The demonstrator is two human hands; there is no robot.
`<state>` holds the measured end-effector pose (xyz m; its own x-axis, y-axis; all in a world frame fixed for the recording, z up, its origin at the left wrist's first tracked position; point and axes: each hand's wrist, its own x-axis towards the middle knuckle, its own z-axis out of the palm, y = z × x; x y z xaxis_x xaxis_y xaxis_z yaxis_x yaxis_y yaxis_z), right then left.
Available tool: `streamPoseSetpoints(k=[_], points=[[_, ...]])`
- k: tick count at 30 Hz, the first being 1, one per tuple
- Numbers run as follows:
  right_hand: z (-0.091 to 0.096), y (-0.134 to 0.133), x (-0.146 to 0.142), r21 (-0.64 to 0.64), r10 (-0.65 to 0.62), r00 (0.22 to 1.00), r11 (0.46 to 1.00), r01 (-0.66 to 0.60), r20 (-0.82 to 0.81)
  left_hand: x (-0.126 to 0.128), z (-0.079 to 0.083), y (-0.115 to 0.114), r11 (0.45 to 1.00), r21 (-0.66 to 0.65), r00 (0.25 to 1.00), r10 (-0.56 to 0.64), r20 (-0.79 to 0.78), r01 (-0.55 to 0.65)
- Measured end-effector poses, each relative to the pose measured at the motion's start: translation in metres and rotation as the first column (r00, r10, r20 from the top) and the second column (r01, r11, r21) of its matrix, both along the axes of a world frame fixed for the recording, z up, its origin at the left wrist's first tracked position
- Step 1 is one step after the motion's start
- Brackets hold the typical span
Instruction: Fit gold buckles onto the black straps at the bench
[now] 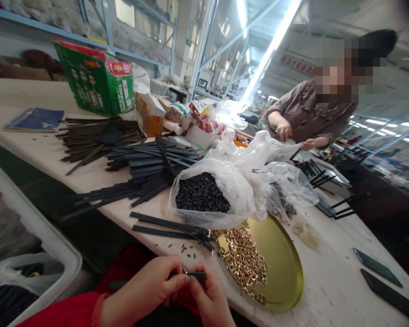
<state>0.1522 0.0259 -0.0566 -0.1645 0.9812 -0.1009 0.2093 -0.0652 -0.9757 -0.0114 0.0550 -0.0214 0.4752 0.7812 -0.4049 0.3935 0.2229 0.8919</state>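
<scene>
My left hand and my right hand meet at the bottom middle, both pinched on the end of a thin black strap. A small metal piece seems to sit at the strap's tip between the thumbs. Just beyond lies a gold round tray holding a heap of small gold buckles. Two finished black straps with gold buckles lie beside it. An open plastic bag of small black loops stands behind them.
Piles of black straps spread over the white table. A green carton, small boxes and more plastic bags stand farther back. Another person works across the table at the right. A white bin sits at my left.
</scene>
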Motion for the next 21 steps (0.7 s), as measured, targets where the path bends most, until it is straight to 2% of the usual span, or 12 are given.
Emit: streamPoseSetpoints(k=[3,6,7,8,9,11,14,17,21], points=[[0.016,0.016,0.010,0.125,0.099,0.974,0.984,-0.126,0.206,0.003,0.004,0.013,0.994,0.102,0.999,0.045,-0.018,-0.043],[0.034,0.055,0.027,0.156,0.149,0.906,0.961,-0.226,0.395,0.008,0.006,0.024,0.966,0.258,0.998,0.011,-0.056,0.004],[0.039,0.073,0.034,0.180,0.101,0.876,0.961,-0.208,0.471,0.009,0.007,0.026,0.959,0.281,0.997,-0.006,-0.072,0.026],[0.042,0.093,0.041,0.235,-0.018,0.831,0.963,-0.136,0.556,0.010,0.007,0.029,0.957,0.287,0.996,-0.011,-0.086,0.035],[0.044,0.113,0.048,0.273,-0.140,0.726,0.960,-0.069,0.674,0.011,0.007,0.031,0.959,0.283,0.995,-0.001,-0.101,0.030],[0.043,0.150,0.058,0.291,-0.202,0.650,0.956,-0.031,0.733,0.012,0.004,0.035,0.963,0.270,0.991,0.044,-0.125,-0.009],[0.031,0.186,0.061,0.223,-0.166,0.562,0.974,-0.034,0.810,0.010,-0.003,0.038,0.967,0.255,0.991,0.060,-0.123,-0.027],[0.017,0.198,0.058,0.141,-0.114,0.487,0.990,-0.020,0.866,0.008,-0.009,0.039,0.971,0.239,0.993,0.060,-0.103,-0.033],[0.007,0.201,0.059,0.087,-0.077,0.475,0.996,0.000,0.877,0.006,-0.011,0.036,0.966,0.251,0.993,0.085,-0.087,-0.061]])
